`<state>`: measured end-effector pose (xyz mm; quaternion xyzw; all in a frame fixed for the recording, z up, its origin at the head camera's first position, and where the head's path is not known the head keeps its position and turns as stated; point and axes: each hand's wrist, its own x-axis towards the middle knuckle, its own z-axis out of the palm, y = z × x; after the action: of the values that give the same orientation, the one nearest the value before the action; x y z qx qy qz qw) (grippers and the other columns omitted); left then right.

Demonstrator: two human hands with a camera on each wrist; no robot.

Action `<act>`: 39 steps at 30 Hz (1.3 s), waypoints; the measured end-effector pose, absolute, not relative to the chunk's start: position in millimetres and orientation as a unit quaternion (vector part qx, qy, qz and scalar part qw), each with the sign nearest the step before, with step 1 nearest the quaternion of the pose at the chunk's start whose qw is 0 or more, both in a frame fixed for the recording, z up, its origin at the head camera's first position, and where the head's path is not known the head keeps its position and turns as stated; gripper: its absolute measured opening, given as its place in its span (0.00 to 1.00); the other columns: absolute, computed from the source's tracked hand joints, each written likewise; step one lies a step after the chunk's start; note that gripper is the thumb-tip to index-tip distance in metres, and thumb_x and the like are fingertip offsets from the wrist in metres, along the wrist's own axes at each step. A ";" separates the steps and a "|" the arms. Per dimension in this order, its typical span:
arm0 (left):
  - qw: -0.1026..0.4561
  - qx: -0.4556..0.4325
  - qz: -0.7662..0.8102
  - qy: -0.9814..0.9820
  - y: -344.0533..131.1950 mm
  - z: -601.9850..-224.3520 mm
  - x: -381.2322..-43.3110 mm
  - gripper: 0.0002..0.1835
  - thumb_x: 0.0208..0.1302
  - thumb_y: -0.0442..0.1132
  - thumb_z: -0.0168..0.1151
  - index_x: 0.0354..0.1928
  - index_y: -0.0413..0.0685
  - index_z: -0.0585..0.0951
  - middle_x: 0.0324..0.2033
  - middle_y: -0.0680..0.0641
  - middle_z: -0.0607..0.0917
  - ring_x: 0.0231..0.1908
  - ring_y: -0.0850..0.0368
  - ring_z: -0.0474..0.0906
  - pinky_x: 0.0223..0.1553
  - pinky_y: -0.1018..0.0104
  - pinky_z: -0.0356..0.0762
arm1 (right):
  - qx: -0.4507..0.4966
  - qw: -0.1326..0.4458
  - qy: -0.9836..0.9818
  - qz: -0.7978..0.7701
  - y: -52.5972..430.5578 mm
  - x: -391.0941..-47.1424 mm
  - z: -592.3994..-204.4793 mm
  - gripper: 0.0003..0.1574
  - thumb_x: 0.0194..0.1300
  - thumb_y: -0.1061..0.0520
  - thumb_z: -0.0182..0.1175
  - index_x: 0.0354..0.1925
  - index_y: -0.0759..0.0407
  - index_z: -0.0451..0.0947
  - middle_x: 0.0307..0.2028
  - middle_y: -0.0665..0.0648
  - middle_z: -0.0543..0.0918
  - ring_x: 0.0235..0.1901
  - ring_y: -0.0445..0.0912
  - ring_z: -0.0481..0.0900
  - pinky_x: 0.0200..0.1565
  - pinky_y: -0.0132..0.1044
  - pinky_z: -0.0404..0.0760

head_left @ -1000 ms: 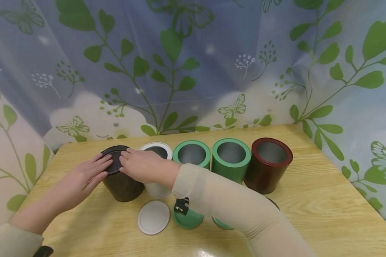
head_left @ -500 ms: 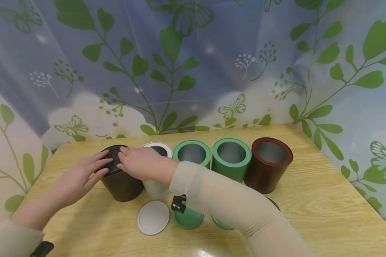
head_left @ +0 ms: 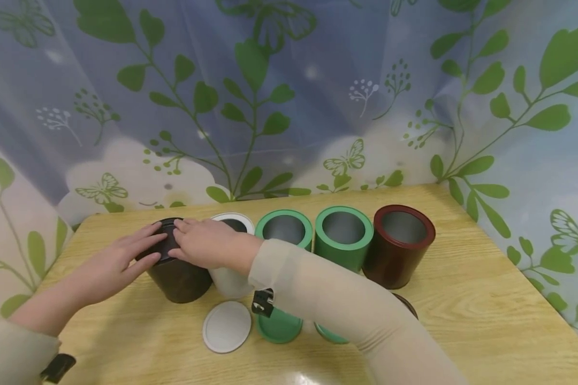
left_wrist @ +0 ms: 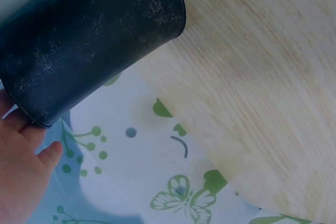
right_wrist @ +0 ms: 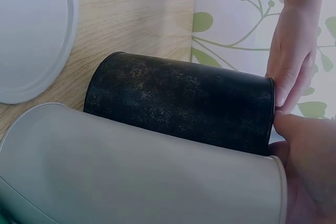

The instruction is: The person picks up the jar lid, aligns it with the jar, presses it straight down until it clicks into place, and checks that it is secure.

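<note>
The left hand (head_left: 108, 264) and right hand (head_left: 212, 245) rest loosely extended fingers on one black can (head_left: 179, 282) near the desk's (head_left: 486, 305) back-left corner; four more cans (head_left: 342, 256) stand rightward, four lids (head_left: 227, 326) nearer the front edge, one mostly hidden

1. First can (head_left: 180, 280) at the left end of a row on the table (head_left: 491, 278)
2. Rightward from it: second can (head_left: 233, 283), third can (head_left: 284, 230), fourth can (head_left: 342, 251), fifth can (head_left: 394, 262)
3. Left hand (head_left: 108, 262) on the left of the first can's top, right hand (head_left: 206, 243) on its right
4. First lid (head_left: 227, 326) before the second can, second lid (head_left: 279, 327) before the third, third lid (head_left: 330, 333) before the fourth, fourth lid (head_left: 407, 306) before the fifth
5. Right sleeve (head_left: 327, 294) over part of the third and fourth lids
6. Cloth (head_left: 289, 139) behind the table
</note>
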<state>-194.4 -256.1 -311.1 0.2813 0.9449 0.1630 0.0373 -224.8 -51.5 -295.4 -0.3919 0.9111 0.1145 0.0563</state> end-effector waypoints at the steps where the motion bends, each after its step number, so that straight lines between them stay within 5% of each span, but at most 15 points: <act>1: 0.040 0.281 0.163 0.945 -256.3 -310.0 -194.1 0.29 0.72 0.51 0.47 0.68 0.43 0.64 0.69 0.35 0.54 0.64 0.31 0.53 0.55 0.34 0.57 | -0.392 0.056 0.911 0.113 -51.9 -224.9 -295.5 0.39 0.72 0.35 0.27 0.72 0.50 0.49 0.72 0.49 0.48 0.69 0.40 0.46 0.66 0.34 0.54; 18: 0.082 0.275 0.161 0.944 -257.5 -299.3 -197.4 0.32 0.69 0.54 0.49 0.67 0.41 0.64 0.68 0.33 0.56 0.61 0.31 0.60 0.51 0.39 0.67 | -0.379 0.069 0.917 0.101 -57.9 -224.2 -291.5 0.39 0.71 0.34 0.32 0.72 0.51 0.52 0.71 0.48 0.52 0.69 0.39 0.49 0.65 0.32 0.55; 39: 0.073 0.279 0.162 0.944 -252.9 -299.6 -198.9 0.30 0.70 0.52 0.49 0.66 0.38 0.65 0.67 0.32 0.55 0.60 0.29 0.60 0.52 0.37 0.64 | -0.353 0.090 0.928 0.075 -57.0 -223.5 -287.4 0.39 0.70 0.34 0.35 0.72 0.48 0.52 0.70 0.46 0.53 0.67 0.39 0.55 0.62 0.31 0.61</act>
<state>-198.9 -252.9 -299.6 0.2791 0.9437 0.1620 0.0727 -223.5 -57.0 -287.4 -0.3533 0.9281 0.0748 0.0905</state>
